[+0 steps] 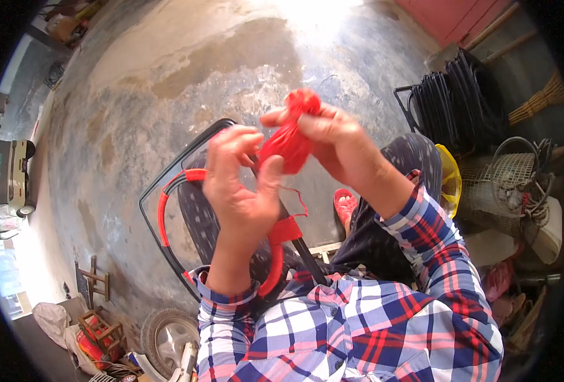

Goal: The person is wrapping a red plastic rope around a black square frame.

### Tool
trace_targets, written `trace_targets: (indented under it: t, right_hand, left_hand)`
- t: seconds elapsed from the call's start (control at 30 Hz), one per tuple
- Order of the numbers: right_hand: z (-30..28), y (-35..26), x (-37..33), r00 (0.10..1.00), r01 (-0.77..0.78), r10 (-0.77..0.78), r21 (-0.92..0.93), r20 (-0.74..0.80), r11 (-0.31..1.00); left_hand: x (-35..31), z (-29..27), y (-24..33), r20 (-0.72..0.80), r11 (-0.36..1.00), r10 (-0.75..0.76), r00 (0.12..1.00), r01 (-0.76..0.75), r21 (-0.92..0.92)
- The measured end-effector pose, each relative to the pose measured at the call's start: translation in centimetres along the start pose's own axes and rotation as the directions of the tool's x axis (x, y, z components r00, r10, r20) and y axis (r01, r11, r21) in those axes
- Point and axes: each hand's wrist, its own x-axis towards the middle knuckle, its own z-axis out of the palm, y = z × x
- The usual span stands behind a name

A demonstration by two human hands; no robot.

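A bunched red bundle (287, 148) of thin, bag-like material is pinched at its neck by my right hand (340, 137), with a crumpled tuft above the fingers. My left hand (239, 184) is beside it with fingers apart and slightly curled. Its thumb is close to the bundle's lower part; whether it touches is unclear. Across my lap leans a black tubular frame (143, 202), partly behind my left hand and arm. Red wrapping (163, 216) covers stretches of its curved bar, and a red band (285, 230) crosses a straight bar. A thin red strand (303, 198) dangles below the bundle.
Several black frames (451, 95) are stacked at the right, near a straw broom (543, 102). A yellow plastic item (448, 181) and a wire-mesh cylinder (479, 175) are beside my right knee. At lower left are a wheel (170, 337) and a small wooden stool (100, 331).
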Motion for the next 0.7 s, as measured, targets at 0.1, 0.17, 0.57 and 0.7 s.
trace_targets:
  t: [0.1, 0.17, 0.57, 0.7]
  right_hand:
    - [-1.1, -1.0, 0.4, 0.998, 0.023, -0.020, 0.051, -0.058, 0.998]
    - [-2.2, -0.3, 0.5, 0.990, 0.021, -0.001, 0.134, -0.144, 0.991]
    - [0.4, 3.6, -1.1, 0.963, -0.239, 0.269, -0.475, -0.005, 0.847]
    - [1.2, 5.2, -2.1, 0.948, -0.277, 0.317, -0.395, 0.038, 0.876]
  left_hand:
    - [0.0, -1.1, -0.8, -0.102, 0.999, -0.012, 0.995, 0.007, -0.048]
    - [0.3, -1.4, -0.8, -0.184, 0.992, -0.052, 0.982, 0.030, -0.119]
    - [0.4, -1.7, -2.1, -0.255, 0.915, -0.246, 0.935, 0.138, -0.378]
    - [0.3, -1.8, -2.5, -0.262, 0.970, -0.191, 0.946, 0.141, -0.199]
